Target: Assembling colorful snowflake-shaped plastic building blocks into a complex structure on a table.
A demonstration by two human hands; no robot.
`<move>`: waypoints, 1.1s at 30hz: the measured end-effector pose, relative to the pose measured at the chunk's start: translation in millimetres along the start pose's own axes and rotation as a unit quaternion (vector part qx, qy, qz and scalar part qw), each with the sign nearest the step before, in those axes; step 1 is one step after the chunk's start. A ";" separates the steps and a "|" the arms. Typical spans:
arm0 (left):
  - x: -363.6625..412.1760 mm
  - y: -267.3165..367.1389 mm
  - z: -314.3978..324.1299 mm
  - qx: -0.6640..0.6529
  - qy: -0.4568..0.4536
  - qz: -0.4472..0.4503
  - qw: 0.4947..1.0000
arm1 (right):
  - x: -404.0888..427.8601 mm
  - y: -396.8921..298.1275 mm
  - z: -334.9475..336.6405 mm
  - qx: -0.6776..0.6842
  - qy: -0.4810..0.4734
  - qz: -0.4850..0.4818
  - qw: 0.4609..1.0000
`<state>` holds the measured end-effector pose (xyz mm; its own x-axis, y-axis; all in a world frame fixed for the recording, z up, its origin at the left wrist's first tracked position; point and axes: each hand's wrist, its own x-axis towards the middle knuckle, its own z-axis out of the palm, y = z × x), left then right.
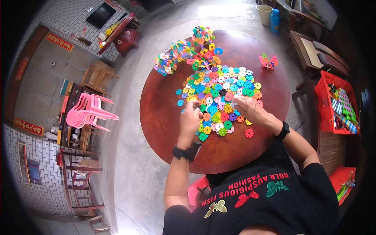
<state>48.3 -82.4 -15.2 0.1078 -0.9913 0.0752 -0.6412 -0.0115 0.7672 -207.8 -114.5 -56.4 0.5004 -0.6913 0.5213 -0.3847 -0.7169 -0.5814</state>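
Note:
Many colourful notched plastic discs (216,92) lie spread over the middle of a round brown wooden table (164,117). My left hand (192,117) is over the left side of the spread, fingers bent, close to a red or orange disc; whether it holds one is unclear. At the right of the spread, my right hand (251,110) reaches in with its fingertips by a white disc, and its grip cannot be made out. Behind the loose discs stand joined disc clusters (182,51), some ball-shaped. A small red, pink and green disc assembly (268,62) stands apart at the right.
A single red disc (249,133) lies near the table's front. Pink plastic chairs (88,111) are stacked at the left. On the right, a red plastic basket (326,102) holds assorted things on a wooden bench. A pail (264,16) and a blue flask (275,22) stand beyond the table.

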 end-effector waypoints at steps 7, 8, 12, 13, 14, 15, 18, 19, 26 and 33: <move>36.2 10.7 9.4 0.133 -0.065 0.045 0.988 | -0.7 -10.5 -1.1 0.110 0.004 0.070 0.991; 42.6 15.8 8.2 0.185 -0.075 0.041 0.979 | -0.5 -9.4 -3.5 0.108 0.001 0.074 0.991; 85.7 23.2 -15.2 0.215 -0.030 0.086 0.972 | 0.1 -7.9 -17.8 0.118 -0.002 0.085 0.989; 97.2 19.9 -28.1 0.205 -0.003 0.102 0.973 | 2.6 -11.7 -22.0 0.121 -0.005 0.094 0.988; 114.7 9.4 -42.2 0.209 0.022 0.104 0.972 | 4.4 -12.7 -22.3 0.120 0.016 0.081 0.989; 130.5 2.4 -57.4 0.186 0.016 0.073 0.980 | 5.7 -11.9 -22.5 0.122 0.012 0.080 0.989; 173.5 -15.3 -86.2 0.259 0.098 0.067 0.959 | 8.3 -9.1 -28.1 0.139 0.031 0.089 0.986; 187.1 -18.0 -92.5 0.271 0.116 0.060 0.954 | 7.9 -6.4 -27.8 0.139 0.028 0.090 0.986; 264.5 -43.3 -85.3 0.295 0.161 -0.048 0.941 | 1.0 14.6 -23.1 0.130 0.039 0.122 0.983; 292.8 -74.1 -58.6 0.334 0.158 -0.083 0.926 | 1.1 17.7 -31.1 0.099 -0.007 0.141 0.985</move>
<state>171.9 -364.1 -12.7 0.3956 -0.8824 0.2546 -0.9113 -0.3426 0.2284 -238.3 -130.8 -46.8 0.4065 -0.8578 0.3144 -0.3512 -0.4644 -0.8130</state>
